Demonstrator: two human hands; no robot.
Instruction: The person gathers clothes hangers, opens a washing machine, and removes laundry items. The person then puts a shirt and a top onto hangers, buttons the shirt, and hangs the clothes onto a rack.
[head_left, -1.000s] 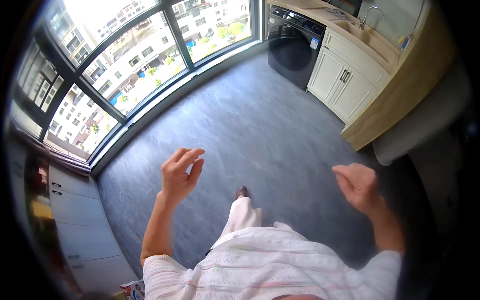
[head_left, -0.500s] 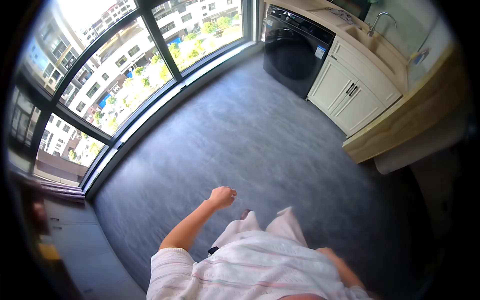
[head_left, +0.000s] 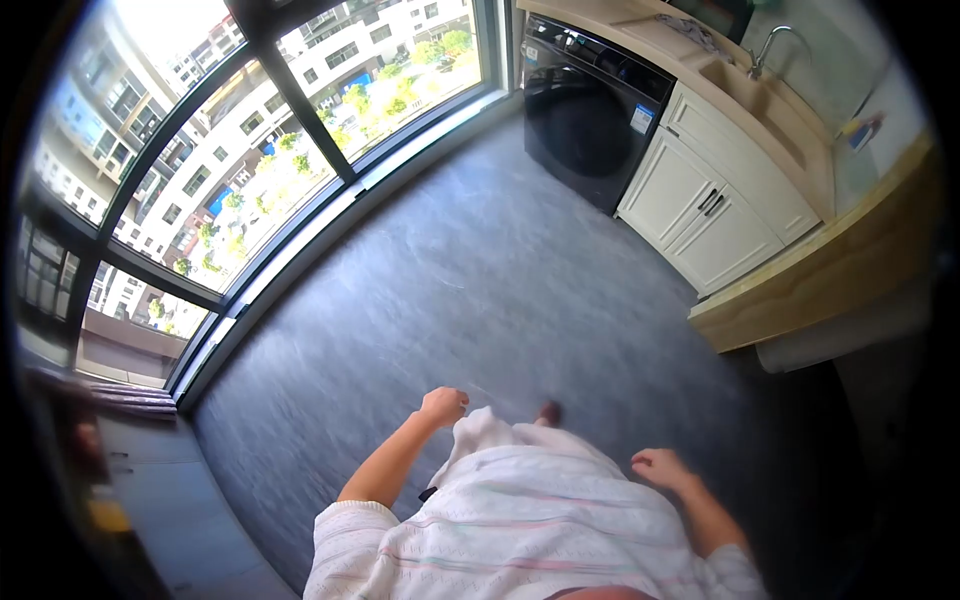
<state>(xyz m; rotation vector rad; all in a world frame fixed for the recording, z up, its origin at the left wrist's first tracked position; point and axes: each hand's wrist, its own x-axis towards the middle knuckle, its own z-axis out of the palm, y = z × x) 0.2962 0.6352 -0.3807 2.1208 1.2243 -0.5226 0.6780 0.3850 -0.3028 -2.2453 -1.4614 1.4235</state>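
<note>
My left hand (head_left: 443, 405) hangs in front of my body at the left, its fingers curled into a closed hand. Anything inside it is hidden or too small to name. On the other side, my right hand (head_left: 660, 466) is held low beside my hip, fingers loosely bent and apart, with nothing visible in them. Neither hand touches furniture. Between them are my white knit top (head_left: 530, 530) and pale trousers (head_left: 490, 430). One dark shoe (head_left: 548, 412) shows, blurred, ahead of the trousers.
Grey floor (head_left: 430, 290) stretches ahead. A black front-loading washing machine (head_left: 585, 120) stands beside a white cabinet (head_left: 705, 200) with a sink (head_left: 750, 100) and tap (head_left: 775, 50). Large windows (head_left: 270, 140) line the left. A low cabinet (head_left: 170, 500) is at lower left, a wooden edge (head_left: 810, 290) at right.
My right hand has swung forward into fuller view. The left hand has come slightly back toward my body. My legs have changed stride, and the washing machine and sink cabinet look slightly nearer.
</note>
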